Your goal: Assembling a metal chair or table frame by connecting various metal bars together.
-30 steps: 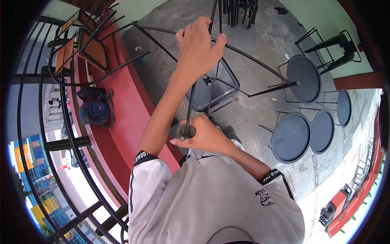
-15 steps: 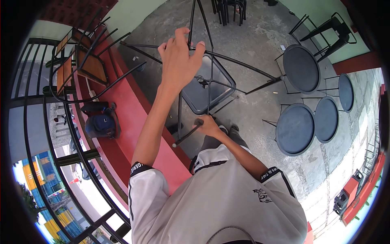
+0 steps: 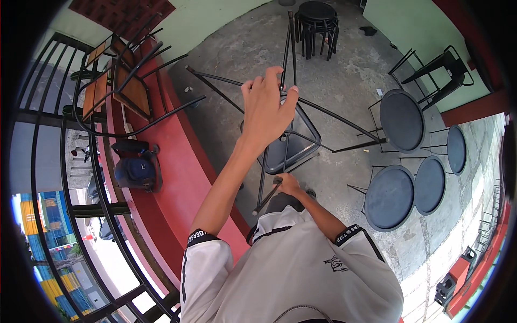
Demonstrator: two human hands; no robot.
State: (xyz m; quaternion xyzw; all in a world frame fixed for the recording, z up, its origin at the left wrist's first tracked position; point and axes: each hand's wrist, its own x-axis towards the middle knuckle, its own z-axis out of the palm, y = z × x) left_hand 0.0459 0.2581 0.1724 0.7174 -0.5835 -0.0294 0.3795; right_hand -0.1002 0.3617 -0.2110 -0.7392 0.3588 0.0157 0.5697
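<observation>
A black metal leg frame (image 3: 344, 121) with splayed bars stands in front of me, its bars spreading from a central joint. My left hand (image 3: 267, 110) is raised over that joint, fingers apart and slightly bent, thumb out on the other side of an upright bar. Whether the palm touches the metal is hidden. Closer to my body, my right hand (image 3: 290, 184) is closed around a dark bar of the frame, whose pale-tipped end points down-left. Below the frame shows a dark grey rounded-square top (image 3: 307, 144), partly covered by the bars.
Several round dark tables (image 3: 390, 198) with thin legs stand at right. A black chair (image 3: 439, 75) lies near the far right wall, and stacked black stools (image 3: 318, 27) stand farther back. Along the left runs a red ledge (image 3: 183, 177) with wooden-seated chairs (image 3: 129, 94) and a dark blue bag (image 3: 137, 171).
The view has shifted, so the whole scene sits lower and more of the stool stack shows. Both hands keep about the same places relative to the frame.
</observation>
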